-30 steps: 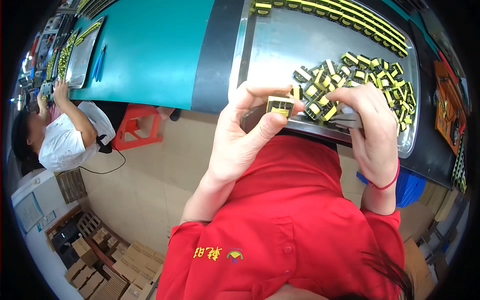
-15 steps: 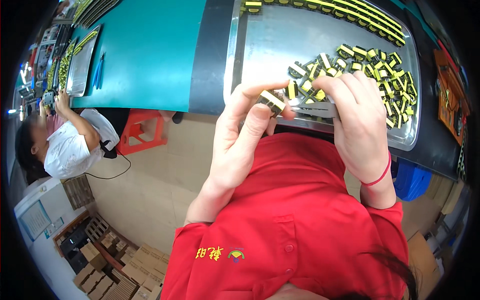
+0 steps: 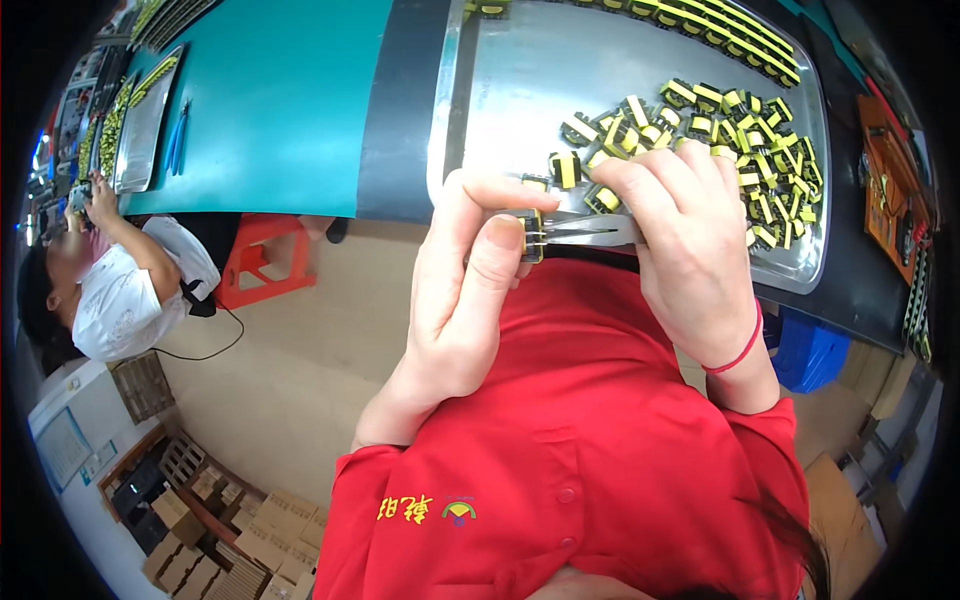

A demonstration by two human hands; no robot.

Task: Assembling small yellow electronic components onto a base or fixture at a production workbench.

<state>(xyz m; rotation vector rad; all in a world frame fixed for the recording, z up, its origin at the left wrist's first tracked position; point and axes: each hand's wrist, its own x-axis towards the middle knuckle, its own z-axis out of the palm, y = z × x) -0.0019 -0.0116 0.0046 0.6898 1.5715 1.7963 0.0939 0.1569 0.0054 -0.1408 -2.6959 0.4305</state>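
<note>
Small black-and-yellow component, pinned between thumb and forefinger of the left hand, held just off the near edge of the metal tray, above the red shirt. Left fingers closed tight on it; only its right face shows. Metal tweezers run level from the right hand to the component, tips touching its side. Right fingers curled shut over the tweezers' handle end, which is hidden under them. A red band circles the right wrist.

Behind the hands, a loose heap of like components lies on the tray's right half; neat rows of the same parts line its far edge. Tray's left half bare metal. Tray sits on a dark bench strip, beside a teal mat.

Far left: another person in a white shirt at the same bench, hands raised near a second tray. Red stool beside them. Cardboard boxes stacked on the floor, lower left.
</note>
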